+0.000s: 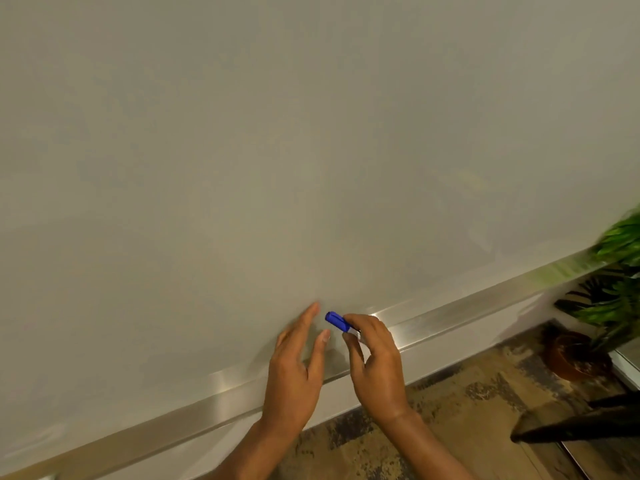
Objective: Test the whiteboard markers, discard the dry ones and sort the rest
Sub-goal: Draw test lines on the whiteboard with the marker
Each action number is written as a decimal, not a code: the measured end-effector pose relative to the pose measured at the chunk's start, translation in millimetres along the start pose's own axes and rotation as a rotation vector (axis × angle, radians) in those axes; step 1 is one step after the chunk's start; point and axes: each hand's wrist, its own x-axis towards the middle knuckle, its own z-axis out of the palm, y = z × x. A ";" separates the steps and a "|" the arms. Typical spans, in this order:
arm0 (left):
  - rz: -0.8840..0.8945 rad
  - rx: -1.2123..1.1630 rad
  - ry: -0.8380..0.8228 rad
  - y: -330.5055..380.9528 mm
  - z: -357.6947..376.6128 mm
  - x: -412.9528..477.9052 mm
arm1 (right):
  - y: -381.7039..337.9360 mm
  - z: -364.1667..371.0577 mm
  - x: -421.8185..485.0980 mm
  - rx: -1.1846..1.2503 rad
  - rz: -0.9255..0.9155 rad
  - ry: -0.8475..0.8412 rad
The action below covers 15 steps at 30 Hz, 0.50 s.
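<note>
A blank whiteboard fills most of the view, with a metal frame strip along its lower edge. My right hand pinches a marker with a blue cap; the cap end points up and left toward the board, and the white barrel is mostly hidden by my fingers. My left hand is open just left of it, fingers straight and thumb out, close to the cap but apart from it. No marks show on the board.
A potted green plant in a brown pot stands on the patterned floor at the right. A dark chair or table leg juts in at the lower right.
</note>
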 end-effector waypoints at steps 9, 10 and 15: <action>-0.181 -0.588 0.010 117.6 -96.2 11.1 | -171.5 -35.4 4.7 0.432 0.020 -0.001; -0.169 -0.614 -0.008 125.8 -107.2 10.2 | -185.4 -37.3 4.9 0.457 0.028 -0.013; -0.125 -0.723 -0.132 157.6 -164.2 3.2 | -253.7 -48.6 5.5 0.638 0.141 -0.180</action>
